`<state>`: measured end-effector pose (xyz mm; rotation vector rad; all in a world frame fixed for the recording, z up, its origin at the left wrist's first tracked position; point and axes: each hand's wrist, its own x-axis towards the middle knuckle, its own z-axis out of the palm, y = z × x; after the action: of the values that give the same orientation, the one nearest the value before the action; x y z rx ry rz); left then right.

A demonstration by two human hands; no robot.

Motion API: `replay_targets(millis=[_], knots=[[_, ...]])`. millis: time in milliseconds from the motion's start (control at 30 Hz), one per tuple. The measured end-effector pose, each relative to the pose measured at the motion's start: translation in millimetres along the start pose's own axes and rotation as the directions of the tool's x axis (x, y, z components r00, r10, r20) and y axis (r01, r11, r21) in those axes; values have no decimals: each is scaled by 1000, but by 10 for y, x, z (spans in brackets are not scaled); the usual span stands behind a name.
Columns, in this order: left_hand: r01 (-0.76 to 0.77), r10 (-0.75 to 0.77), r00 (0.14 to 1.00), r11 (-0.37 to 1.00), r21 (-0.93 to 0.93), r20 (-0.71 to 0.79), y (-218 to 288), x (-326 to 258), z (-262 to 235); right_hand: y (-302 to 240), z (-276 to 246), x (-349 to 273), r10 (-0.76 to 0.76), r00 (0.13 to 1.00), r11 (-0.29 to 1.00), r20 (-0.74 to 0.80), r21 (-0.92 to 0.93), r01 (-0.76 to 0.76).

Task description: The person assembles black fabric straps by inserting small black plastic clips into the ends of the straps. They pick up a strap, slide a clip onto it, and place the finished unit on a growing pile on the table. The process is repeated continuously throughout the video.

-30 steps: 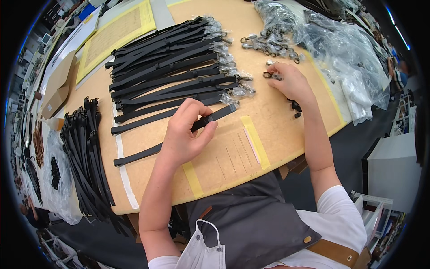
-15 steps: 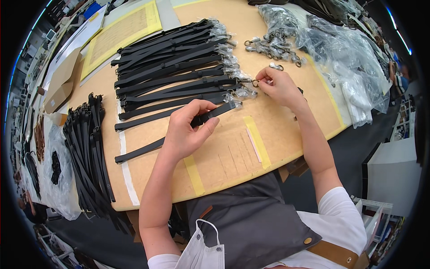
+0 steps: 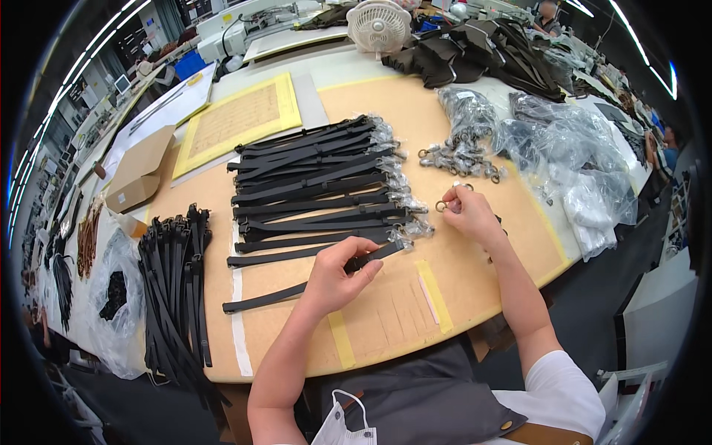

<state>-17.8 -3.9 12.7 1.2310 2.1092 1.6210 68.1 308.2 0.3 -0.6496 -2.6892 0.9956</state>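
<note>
My left hand [image 3: 337, 276] pinches a long black strap [image 3: 263, 297] that lies flat across the tan work board [image 3: 386, 326], gripping it near its right end. My right hand [image 3: 469, 213] holds a small metal ring [image 3: 441, 207] in its fingertips, just right of the clear-wrapped ends of a stack of black straps [image 3: 319, 185]. A loose heap of metal ring clasps [image 3: 460, 159] lies a short way beyond my right hand.
A bundle of black straps [image 3: 174, 289] lies at the board's left edge. Clear plastic bags [image 3: 578, 170] pile up on the right. A cardboard box [image 3: 137, 178], a yellow-edged sheet [image 3: 237, 122], a white fan [image 3: 380, 26] and dark fabric [image 3: 475, 52] sit farther back.
My right hand has drawn back from the clasp heap toward the strap ends, now carrying a ring. My left hand stays on the strap.
</note>
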Motion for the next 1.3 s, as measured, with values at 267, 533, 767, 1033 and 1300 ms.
replay_targets(millis=[267,533,767,1033,1300], knots=[[44,-45,999,998,-52,-15,90,16,43,-381,339,-324,-441,824,326,357,919,-223],[72,-68,997,967,-245,24,-1,-13,43,-451,514,-405,-469,788,119,399,912,-392],[123,-73,985,932,-342,154,29,-35,15,-498,489,-468,-504,646,92,573,780,-619],[93,-69,992,968,-234,108,77,-57,96,-391,683,-445,-604,653,124,457,863,-489],[59,-49,997,983,-175,59,177,-61,80,-366,682,-452,-585,651,161,484,855,-492]])
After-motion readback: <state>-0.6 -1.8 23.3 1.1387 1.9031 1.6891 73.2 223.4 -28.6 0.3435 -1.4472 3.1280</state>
